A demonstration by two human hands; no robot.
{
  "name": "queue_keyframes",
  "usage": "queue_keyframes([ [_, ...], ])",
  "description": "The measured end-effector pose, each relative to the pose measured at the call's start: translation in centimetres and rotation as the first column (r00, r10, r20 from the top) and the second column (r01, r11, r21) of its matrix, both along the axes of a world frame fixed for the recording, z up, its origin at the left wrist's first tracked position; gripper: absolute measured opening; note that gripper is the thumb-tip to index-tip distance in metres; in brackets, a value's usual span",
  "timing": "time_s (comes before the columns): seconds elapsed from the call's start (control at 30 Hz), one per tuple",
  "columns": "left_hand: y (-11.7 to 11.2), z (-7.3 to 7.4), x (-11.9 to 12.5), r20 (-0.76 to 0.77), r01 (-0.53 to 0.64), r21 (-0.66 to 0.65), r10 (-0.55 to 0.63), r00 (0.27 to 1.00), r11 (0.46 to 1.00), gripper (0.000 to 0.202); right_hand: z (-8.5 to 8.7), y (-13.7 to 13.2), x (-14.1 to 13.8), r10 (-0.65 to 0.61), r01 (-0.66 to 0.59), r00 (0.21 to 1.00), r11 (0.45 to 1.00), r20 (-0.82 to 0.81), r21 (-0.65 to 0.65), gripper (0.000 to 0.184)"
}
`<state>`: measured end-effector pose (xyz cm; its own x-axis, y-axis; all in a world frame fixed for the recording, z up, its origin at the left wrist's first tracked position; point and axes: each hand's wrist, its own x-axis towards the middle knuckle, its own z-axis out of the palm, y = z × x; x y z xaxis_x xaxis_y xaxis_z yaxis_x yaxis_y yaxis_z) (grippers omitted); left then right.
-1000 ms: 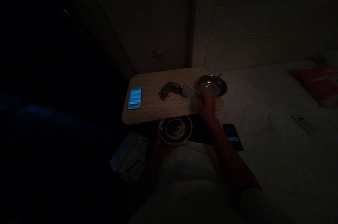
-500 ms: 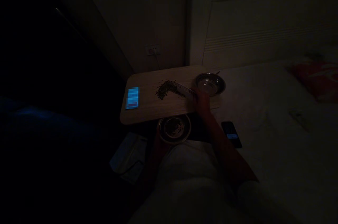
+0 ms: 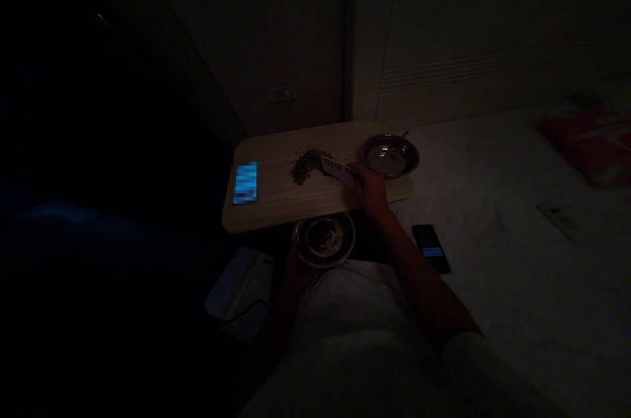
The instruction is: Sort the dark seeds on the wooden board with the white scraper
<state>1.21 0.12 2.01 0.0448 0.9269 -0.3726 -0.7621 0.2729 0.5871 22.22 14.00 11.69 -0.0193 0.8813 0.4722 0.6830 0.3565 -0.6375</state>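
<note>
In my right hand (image 3: 371, 189) is a flat, pale strip-like tool (image 3: 339, 170) with dark slanted marks or slots; its exact kind is hard to make out in the dim light. Its far end touches the right side of a pile of small dark seed-like bits (image 3: 308, 165) spread on a wooden tabletop (image 3: 276, 204). My left hand (image 3: 298, 271) grips a round metal bowl (image 3: 353, 244) from its lower left, just below the table's front edge. Similar dark bits lie inside this bowl. Beside my right hand, a second metal bowl (image 3: 392, 158) stands on the table's right end.
A lit phone-like screen (image 3: 245, 183) lies on the table's left end. On the white bed (image 3: 493, 221) are a dark phone (image 3: 432, 248), a pale remote-like object (image 3: 557, 221) and a red patterned cloth (image 3: 586, 145). A pale box-like object (image 3: 239, 290) sits low at left. A plugged socket (image 3: 280, 92) is behind.
My right hand and the pale tool have shifted slightly left, further over the pile of bits. My left hand and its bowl stay almost where they were.
</note>
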Motion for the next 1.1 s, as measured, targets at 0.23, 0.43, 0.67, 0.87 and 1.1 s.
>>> queue_keyframes([
  [0.23,-0.01,0.34,0.11,-0.039,-0.063,-0.015,0.063,0.997,0.998,0.056,0.37,0.14,-0.04,0.001,-0.001,1.0,1.0,0.006,-0.027,0.042],
  [0.43,0.09,-0.12,-0.29,-0.008,-0.024,-0.068,0.023,1.0,0.997,0.057,0.1,-0.05,-0.16,0.041,-0.041,0.999,0.999,-0.019,-0.003,0.042],
  [0.67,0.07,-0.31,-0.13,0.013,-0.023,-0.063,0.023,1.0,0.998,0.057,0.06,0.12,-0.27,0.032,-0.033,0.999,0.999,-0.009,-0.001,0.041],
  [0.87,0.22,-0.35,-0.24,0.066,-0.008,-0.103,0.015,0.998,0.995,0.053,-0.16,0.25,0.13,0.055,-0.055,0.998,0.998,-0.033,0.014,0.041],
  [1.1,0.33,0.3,-0.21,-0.042,-0.05,0.031,0.051,0.998,0.998,0.045,0.13,0.17,0.26,0.077,-0.076,0.996,0.997,-0.047,0.018,0.039],
])
